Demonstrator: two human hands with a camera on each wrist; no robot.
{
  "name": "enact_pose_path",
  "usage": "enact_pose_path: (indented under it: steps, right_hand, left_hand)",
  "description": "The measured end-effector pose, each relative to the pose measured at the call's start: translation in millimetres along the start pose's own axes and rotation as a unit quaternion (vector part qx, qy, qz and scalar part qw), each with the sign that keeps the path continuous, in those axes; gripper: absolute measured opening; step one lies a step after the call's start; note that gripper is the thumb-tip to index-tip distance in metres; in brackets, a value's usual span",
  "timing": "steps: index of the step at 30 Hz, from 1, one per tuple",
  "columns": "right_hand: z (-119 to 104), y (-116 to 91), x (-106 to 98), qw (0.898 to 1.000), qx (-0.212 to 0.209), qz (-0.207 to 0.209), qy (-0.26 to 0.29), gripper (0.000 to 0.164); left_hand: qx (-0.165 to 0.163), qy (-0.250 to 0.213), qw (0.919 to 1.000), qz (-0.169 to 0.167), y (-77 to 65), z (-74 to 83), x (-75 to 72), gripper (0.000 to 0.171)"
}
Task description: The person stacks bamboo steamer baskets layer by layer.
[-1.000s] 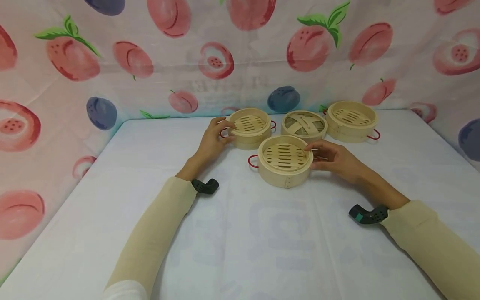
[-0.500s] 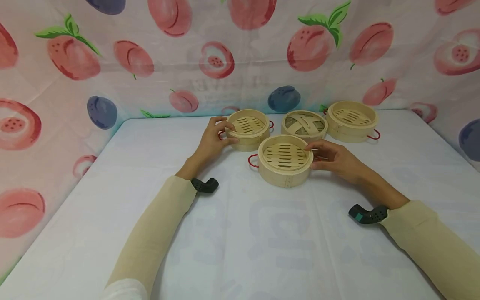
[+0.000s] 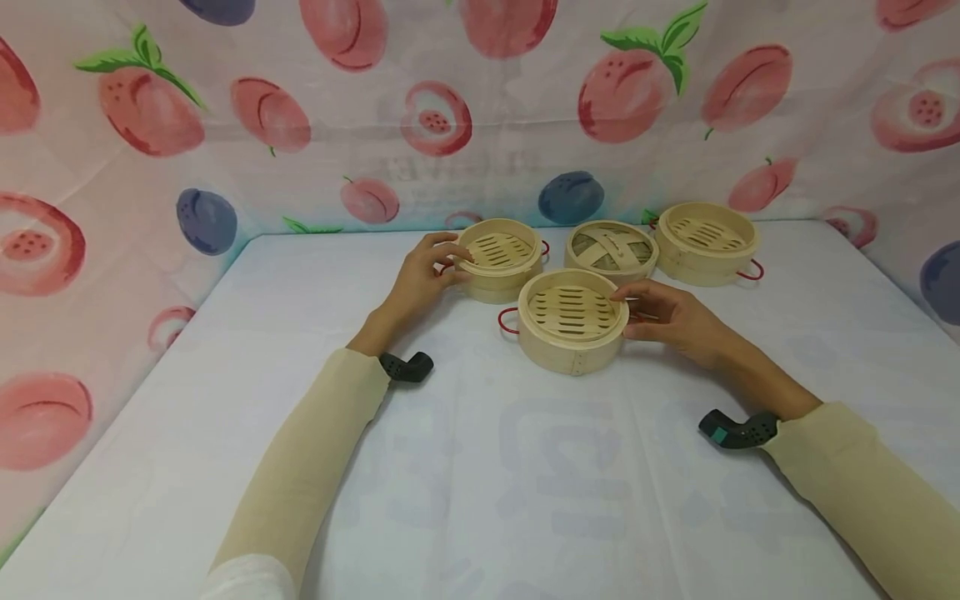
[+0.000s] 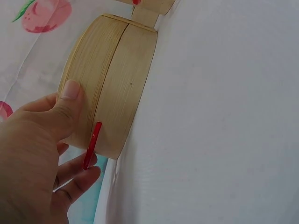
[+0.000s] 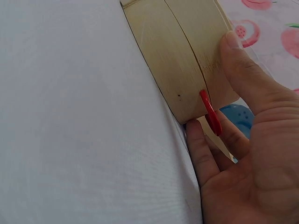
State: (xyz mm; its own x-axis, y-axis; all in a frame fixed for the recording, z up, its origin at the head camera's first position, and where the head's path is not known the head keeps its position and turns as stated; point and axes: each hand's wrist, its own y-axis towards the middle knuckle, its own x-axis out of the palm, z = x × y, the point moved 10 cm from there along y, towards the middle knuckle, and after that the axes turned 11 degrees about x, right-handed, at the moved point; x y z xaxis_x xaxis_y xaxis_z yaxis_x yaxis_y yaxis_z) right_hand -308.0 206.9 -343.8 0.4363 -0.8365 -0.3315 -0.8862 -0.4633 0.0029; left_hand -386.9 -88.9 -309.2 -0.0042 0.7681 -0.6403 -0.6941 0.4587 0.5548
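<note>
Gripping with both hands, each half curled, I read the head view with twelve o'clock at the far edge of the white cloth-covered surface [image 3: 450, 483]. My right hand [image 3: 671, 323] holds the three o'clock side of a round, pale bamboo front steamer [image 3: 573, 315] with a slotted panel, its thumb at the rim. A thin red loop handle [image 3: 502, 323] sticks out at that steamer's nine o'clock. At ten o'clock from it stands a matching round, pale bamboo left steamer [image 3: 501, 271]; my left hand [image 3: 420, 277] holds its nine o'clock side, thumb on the wall near the rim, lower fingers beside a curved red handle [image 4: 92, 145]. I cannot tell whether those fingers touch the handle, or whether the two held steamers touch each other. At one o'clock from the front steamer sits a round bamboo lidded steamer [image 3: 611, 250], its woven top crossed by pale straps, and at two o'clock, farther out, a round, pale bamboo far steamer [image 3: 705, 260] with a slotted panel. Behind them hangs a pale cloth backdrop [image 3: 525, 100] printed with pink peaches and dark blue plums.
</note>
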Motion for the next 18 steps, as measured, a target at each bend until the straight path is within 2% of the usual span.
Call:
enact_pose_path:
  steps: [8, 18]
  right_hand:
    - [-1.7, -0.2, 0.8, 1.0, -0.005, -0.005, 0.002, 0.042]
    - [-2.6, -0.6, 0.9, 1.0, -0.004, -0.008, 0.003, 0.043]
  left_hand:
    - [-0.012, -0.016, 0.9997, 0.012, -0.4, 1.6, 0.9, 0.02]
    - [-0.014, -0.013, 0.9981, 0.058, 0.9, 6.0, -5.0, 0.02]
